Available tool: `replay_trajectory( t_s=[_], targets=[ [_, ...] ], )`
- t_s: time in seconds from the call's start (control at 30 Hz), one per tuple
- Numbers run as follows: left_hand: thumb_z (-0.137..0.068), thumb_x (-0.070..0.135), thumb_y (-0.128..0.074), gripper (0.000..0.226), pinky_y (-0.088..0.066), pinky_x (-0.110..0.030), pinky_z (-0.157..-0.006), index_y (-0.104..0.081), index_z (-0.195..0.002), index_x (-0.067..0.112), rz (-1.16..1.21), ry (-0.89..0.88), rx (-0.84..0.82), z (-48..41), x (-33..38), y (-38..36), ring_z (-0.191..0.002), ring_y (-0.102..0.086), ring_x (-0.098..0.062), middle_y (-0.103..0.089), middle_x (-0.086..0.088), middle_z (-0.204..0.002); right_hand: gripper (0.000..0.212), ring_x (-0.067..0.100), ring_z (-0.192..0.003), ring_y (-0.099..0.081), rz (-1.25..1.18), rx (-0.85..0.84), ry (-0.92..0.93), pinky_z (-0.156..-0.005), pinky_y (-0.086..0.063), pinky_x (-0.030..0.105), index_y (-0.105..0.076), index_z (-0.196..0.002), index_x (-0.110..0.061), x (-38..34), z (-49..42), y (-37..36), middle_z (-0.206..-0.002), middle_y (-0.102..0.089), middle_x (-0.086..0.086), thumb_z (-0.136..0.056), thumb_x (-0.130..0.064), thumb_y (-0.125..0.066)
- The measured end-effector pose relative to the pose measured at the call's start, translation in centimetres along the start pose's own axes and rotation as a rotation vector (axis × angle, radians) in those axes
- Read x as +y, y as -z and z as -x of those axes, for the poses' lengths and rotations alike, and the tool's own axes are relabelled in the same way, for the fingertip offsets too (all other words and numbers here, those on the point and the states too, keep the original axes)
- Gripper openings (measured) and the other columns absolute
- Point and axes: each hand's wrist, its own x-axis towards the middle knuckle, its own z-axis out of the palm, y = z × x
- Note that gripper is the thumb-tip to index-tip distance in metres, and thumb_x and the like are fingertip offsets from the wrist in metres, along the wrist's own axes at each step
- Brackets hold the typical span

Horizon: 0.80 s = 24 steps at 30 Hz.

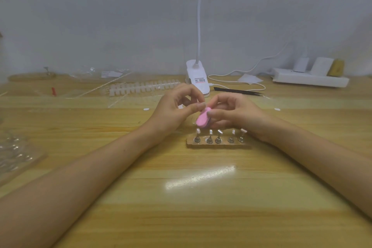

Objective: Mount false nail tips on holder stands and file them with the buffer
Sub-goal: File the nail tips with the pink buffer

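Two hands meet at table centre. Left hand [177, 106] pinches something small, identity unclear; pink buffer [203, 118] is clamped by right hand [231, 112]. Five holder stands [218, 139] at buffer's 6 o'clock. Light, even strokes advised.

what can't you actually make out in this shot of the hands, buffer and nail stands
- Head view: whether a nail tip is pinched against the pink oval foam buffer; the left hand and right hand cover that spot.
- Clear tips on the five small metal holder stands: too small and blurred to judge filing.
- Label on the white clip lamp base: unreadable.
- Clear plastic packaging: cut by the left edge.
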Motion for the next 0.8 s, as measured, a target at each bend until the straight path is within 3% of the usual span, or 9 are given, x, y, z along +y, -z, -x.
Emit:
replay_trajectory(
  t_s=[0.13, 0.23, 0.43, 0.5, 0.57, 0.67, 0.8],
  targets=[
    [-0.089, 0.008, -0.069, 0.011, -0.043, -0.018, -0.077, -0.064, -0.083, 0.016, -0.002, 0.012, -0.006, 0.04, 0.09, 0.15, -0.081, -0.056, -0.012, -0.061, -0.018, -0.099, 0.021, 0.023, -0.089, -0.075, -0.129, 0.101, 0.02, -0.072, -0.059, 0.023, -0.064, -0.1, -0.002, -0.16, -0.15, 0.54, -0.095, -0.076, 0.013, -0.087, -0.018, -0.066],
    [-0.089, 0.01, -0.069, 0.009, -0.045, -0.021, -0.079, -0.065, -0.083, 0.014, -0.023, 0.008, -0.035, 0.14, 0.18, 0.04, -0.085, -0.057, -0.015, -0.061, -0.018, -0.098, 0.028, 0.025, -0.087, -0.076, -0.135, 0.071, -0.021, -0.074, -0.062, 0.027, -0.062, -0.105, 0.0, -0.3, -0.2, 0.78, -0.094, -0.076, 0.015, -0.085, -0.019, -0.067],
    [-0.09, 0.007, -0.068, 0.01, -0.042, -0.02, -0.076, -0.063, -0.083, 0.012, 0.014, 0.029, 0.005, 0.09, 0.11, 0.05, -0.079, -0.055, -0.014, -0.061, -0.02, -0.098, 0.012, 0.024, -0.086, -0.076, 0.022, -0.01, 0.013, -0.071, -0.061, 0.027, -0.068, -0.09, -0.015, 0.03, 0.09, -0.01, -0.093, -0.077, 0.014, -0.084, -0.025, -0.071],
    [-0.09, 0.008, -0.068, 0.01, -0.042, -0.019, -0.076, -0.063, -0.083, 0.014, 0.005, 0.037, 0.0, 0.09, 0.16, -0.01, -0.079, -0.055, -0.013, -0.06, -0.02, -0.099, 0.017, 0.023, -0.085, -0.076, -0.075, 0.069, 0.026, -0.075, -0.063, 0.031, -0.066, -0.094, -0.009, 0.07, -0.05, 0.18, -0.092, -0.076, 0.014, -0.085, -0.023, -0.068],
    [-0.09, 0.01, -0.068, 0.01, -0.042, -0.019, -0.077, -0.063, -0.084, 0.014, 0.008, 0.047, 0.008, 0.1, 0.14, 0.04, -0.08, -0.055, -0.014, -0.06, -0.02, -0.101, 0.019, 0.021, -0.083, -0.076, -0.111, 0.11, 0.038, -0.069, -0.061, 0.026, -0.065, -0.095, -0.006, 0.02, -0.1, 0.43, -0.091, -0.077, 0.013, -0.086, -0.022, -0.066],
    [-0.09, 0.008, -0.068, 0.008, -0.043, -0.02, -0.078, -0.063, -0.084, 0.01, 0.01, 0.036, 0.009, 0.07, 0.11, 0.1, -0.08, -0.055, -0.014, -0.06, -0.022, -0.1, 0.014, 0.023, -0.085, -0.076, 0.001, 0.007, 0.026, -0.07, -0.06, 0.025, -0.068, -0.092, -0.013, 0.17, 0.05, 0.21, -0.091, -0.077, 0.012, -0.085, -0.025, -0.07],
    [-0.09, 0.007, -0.068, 0.011, -0.043, -0.02, -0.077, -0.063, -0.083, 0.013, -0.006, 0.029, 0.0, 0.06, 0.17, -0.02, -0.08, -0.054, -0.014, -0.061, -0.02, -0.097, 0.023, 0.019, -0.083, -0.076, -0.134, 0.146, 0.04, -0.07, -0.059, 0.024, -0.064, -0.095, -0.005, 0.1, -0.23, 0.56, -0.086, -0.077, 0.007, -0.085, -0.025, -0.065]
  ],
)
